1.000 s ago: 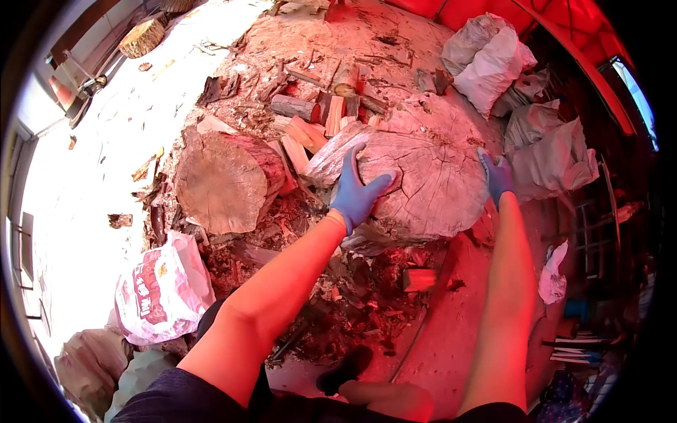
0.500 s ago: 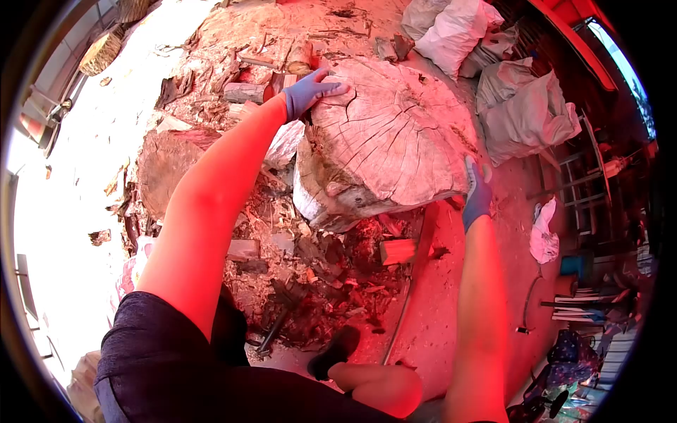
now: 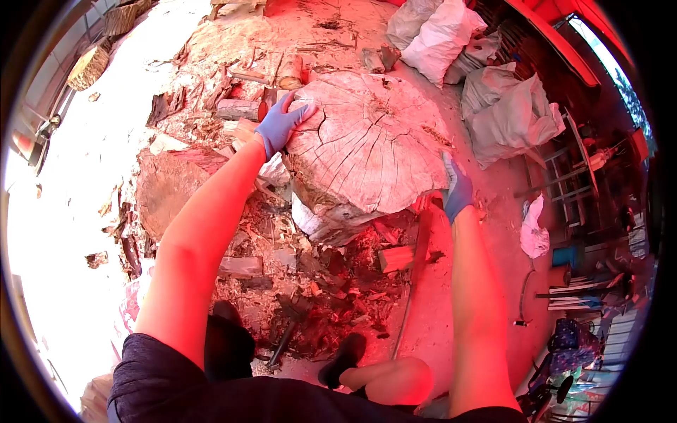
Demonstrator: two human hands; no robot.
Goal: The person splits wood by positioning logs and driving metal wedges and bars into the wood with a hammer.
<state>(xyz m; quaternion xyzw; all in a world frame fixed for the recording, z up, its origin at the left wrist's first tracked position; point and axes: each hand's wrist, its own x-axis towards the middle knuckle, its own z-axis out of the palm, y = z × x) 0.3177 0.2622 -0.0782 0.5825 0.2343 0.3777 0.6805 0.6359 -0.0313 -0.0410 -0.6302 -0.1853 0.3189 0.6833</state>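
A wide, cracked tree stump [image 3: 374, 141] stands upright in front of me, its pale cut face on top. My left hand [image 3: 283, 127], in a blue glove, lies on the stump's left rim with thumb and fingers spread. On the right side, my right hand [image 3: 457, 185], also gloved, rests against the edge, its fingers stretched along the side. Split wood and a short round log [image 3: 242, 109] lie just beyond my left hand. Left of the stump is a large cut log [image 3: 168, 185], partly hidden by my left arm.
White sacks [image 3: 511, 116] stand at the right. A split wood block [image 3: 397, 259] lies below the stump, near a long-handled tool [image 3: 283, 342] among bark chips. A crumpled white bag [image 3: 534, 229] is on the floor at right. Another log [image 3: 89, 68] sits far left.
Over the last second the stump has shifted left in view and turned, showing more of its side. My left hand has moved to its upper left rim; my right hand stays at the right edge.
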